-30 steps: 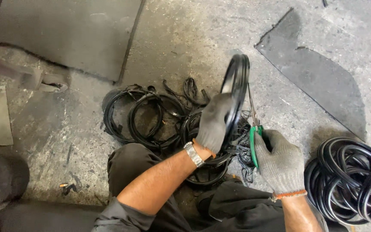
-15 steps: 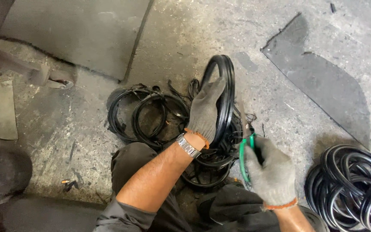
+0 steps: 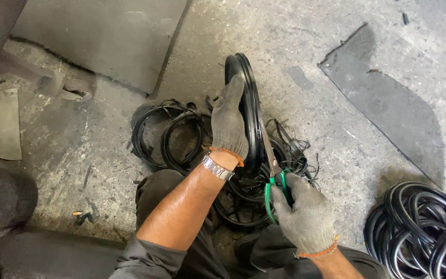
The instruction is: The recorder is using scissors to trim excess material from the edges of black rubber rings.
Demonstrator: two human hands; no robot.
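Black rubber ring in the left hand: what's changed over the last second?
The black rubber ring has turned more edge-on and upright, the left hand sliding higher on it. The right hand brought the green-handled scissors up along its rim. Both grips held; the ring piles stayed put.

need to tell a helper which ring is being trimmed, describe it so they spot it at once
Start at the concrete floor, at the tangle of black rubber scraps in front of the person's knees. Above it, the gloved left hand holds one black rubber ring upright on edge. It alone stands; green-handled scissors in the right hand meet its rim.
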